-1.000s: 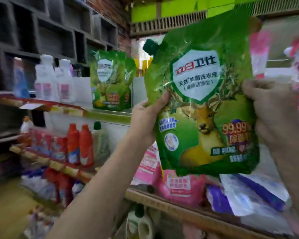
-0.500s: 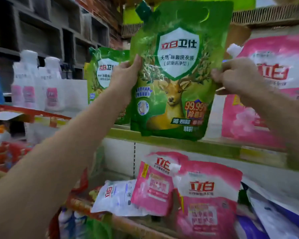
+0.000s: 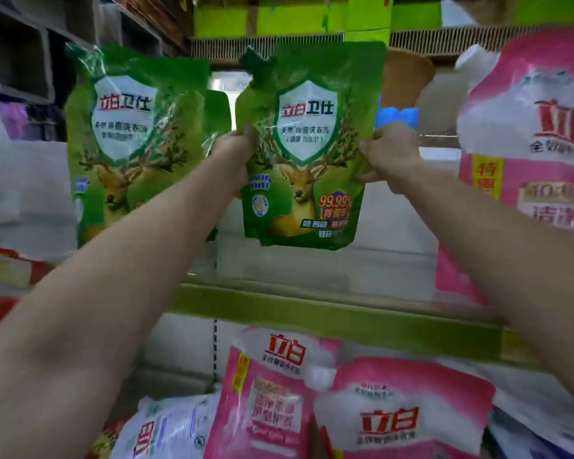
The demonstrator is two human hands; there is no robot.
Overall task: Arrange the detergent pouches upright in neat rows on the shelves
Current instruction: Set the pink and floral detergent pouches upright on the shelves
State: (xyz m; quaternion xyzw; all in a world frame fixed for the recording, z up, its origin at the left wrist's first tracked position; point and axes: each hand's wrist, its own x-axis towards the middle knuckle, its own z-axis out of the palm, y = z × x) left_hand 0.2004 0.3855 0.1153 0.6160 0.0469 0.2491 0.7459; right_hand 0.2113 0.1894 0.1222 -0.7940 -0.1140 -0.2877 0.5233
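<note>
Shelf-high green pouch (image 3: pixel 307 150) (both hands pinching)

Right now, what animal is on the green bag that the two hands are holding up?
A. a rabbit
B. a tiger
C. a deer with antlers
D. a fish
C: the green pouch, held at its sides by the left hand and the right hand, shows a brown deer with branching antlers under the white shield label.
</note>
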